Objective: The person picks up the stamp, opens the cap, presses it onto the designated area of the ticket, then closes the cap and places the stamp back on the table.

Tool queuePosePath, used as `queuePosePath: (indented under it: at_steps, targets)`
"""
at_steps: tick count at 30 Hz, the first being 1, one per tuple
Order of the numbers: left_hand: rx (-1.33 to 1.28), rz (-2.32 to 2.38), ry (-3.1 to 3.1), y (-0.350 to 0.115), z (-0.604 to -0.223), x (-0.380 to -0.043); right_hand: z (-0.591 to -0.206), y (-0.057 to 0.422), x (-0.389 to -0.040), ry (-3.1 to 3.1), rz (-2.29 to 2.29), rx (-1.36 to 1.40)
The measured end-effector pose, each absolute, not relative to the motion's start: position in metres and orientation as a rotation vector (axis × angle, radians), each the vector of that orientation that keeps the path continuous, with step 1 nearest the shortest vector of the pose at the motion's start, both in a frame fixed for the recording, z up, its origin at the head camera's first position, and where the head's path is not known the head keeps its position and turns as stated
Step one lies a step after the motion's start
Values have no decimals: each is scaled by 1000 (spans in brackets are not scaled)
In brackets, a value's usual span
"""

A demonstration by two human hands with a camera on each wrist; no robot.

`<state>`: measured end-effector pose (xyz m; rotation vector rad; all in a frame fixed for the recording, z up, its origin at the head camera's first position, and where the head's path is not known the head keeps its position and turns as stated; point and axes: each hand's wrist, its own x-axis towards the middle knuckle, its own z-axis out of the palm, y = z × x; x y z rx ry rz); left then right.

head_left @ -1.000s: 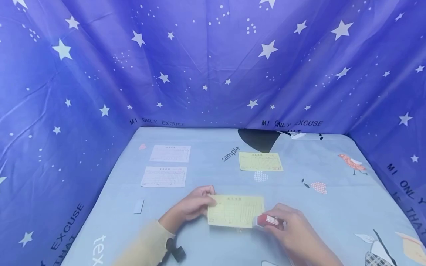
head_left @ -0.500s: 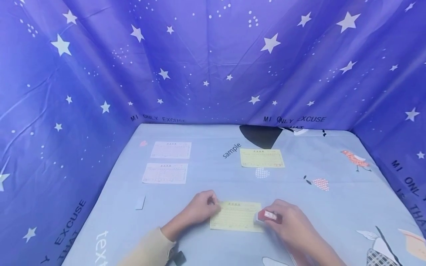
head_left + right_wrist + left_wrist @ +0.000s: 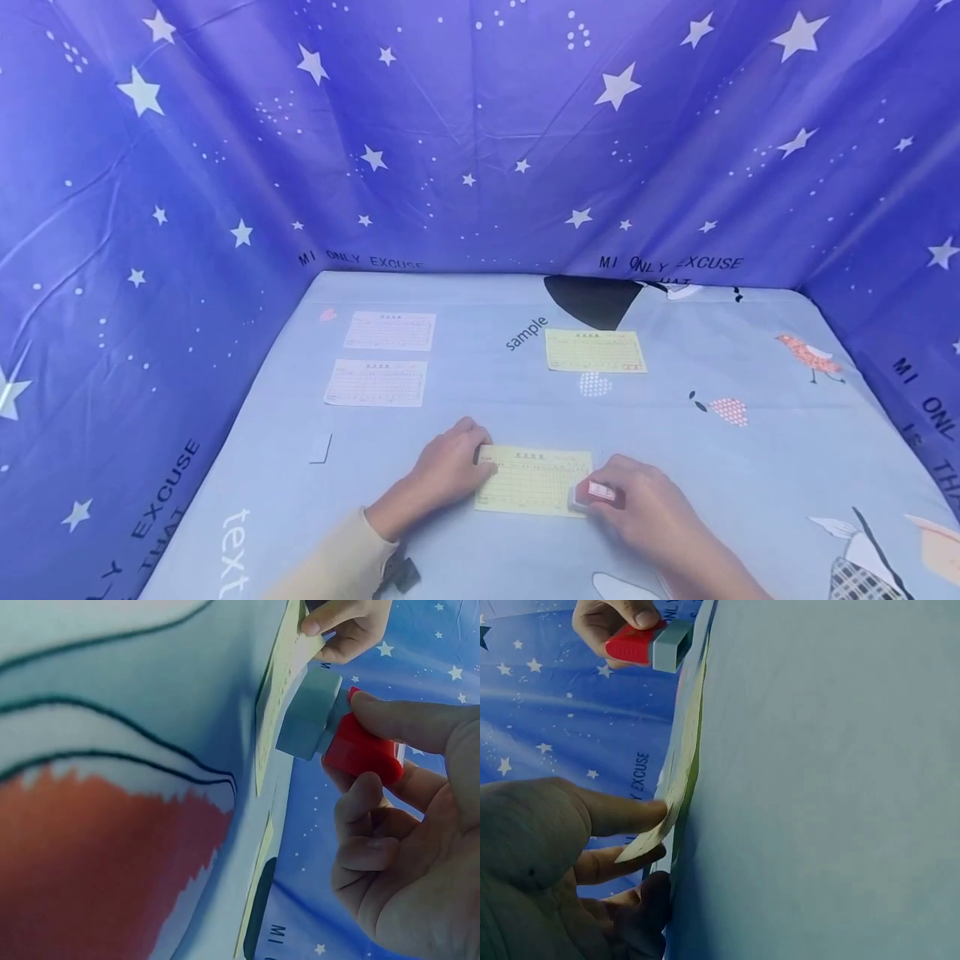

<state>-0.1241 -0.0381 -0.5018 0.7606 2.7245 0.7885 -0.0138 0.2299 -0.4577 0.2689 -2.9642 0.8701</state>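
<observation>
My left hand (image 3: 450,462) pinches the left edge of a yellow printed form (image 3: 525,482), thumb on top. In the left wrist view that edge of the form (image 3: 649,841) curls up between thumb and fingers. Gripped in my right hand (image 3: 647,507) is a red stamp (image 3: 602,492) with a grey base, over the form's lower right part. The right wrist view shows the stamp's grey base (image 3: 309,712) tilted and close to the paper, with a narrow gap visible. Whatever mark lies beneath the stamp is hidden.
Another yellow form (image 3: 596,351) lies at the back right. Two pale forms, an upper one (image 3: 390,331) and a lower one (image 3: 377,383), lie at the back left. A small pale rectangular piece (image 3: 320,447) sits left of my hand. Starry curtains (image 3: 480,125) enclose the table.
The yellow form was raised toward me a second ago, then lowered to the table. My left hand has shifted its hold on the left edge. The stamp stays near the form's right side.
</observation>
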Motion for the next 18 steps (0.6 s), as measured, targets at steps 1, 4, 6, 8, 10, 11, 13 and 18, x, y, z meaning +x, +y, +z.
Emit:
queuePosePath:
  at_steps: [1,4,6,8,10,11,13,18]
  targets:
    - [764,790,2713,-38,-502,-124,-458,230,-14,-2966,867,271]
    - [772,827,2679,-39,-502,-125,-460,230,-13,-2960,869,278]
    - [772,859,2656,-40,-503,-126,-461,230,-13,-2952,878,288]
    - [771,880,2638,-41,-503,-126,-462,229,-12,-2948,881,294]
    - [769,883,2625,-41,-504,-126,-462,229,-12,-2946,881,296]
    - [773,876,2624,-41,-504,-127,-463,228,-12,-2943,877,297]
    - [781,857,2630,-41,-505,-127,-464,227,-11,-2941,845,294]
    - [789,820,2639,-39,-506,-126,-466,225,-9,-2944,732,291]
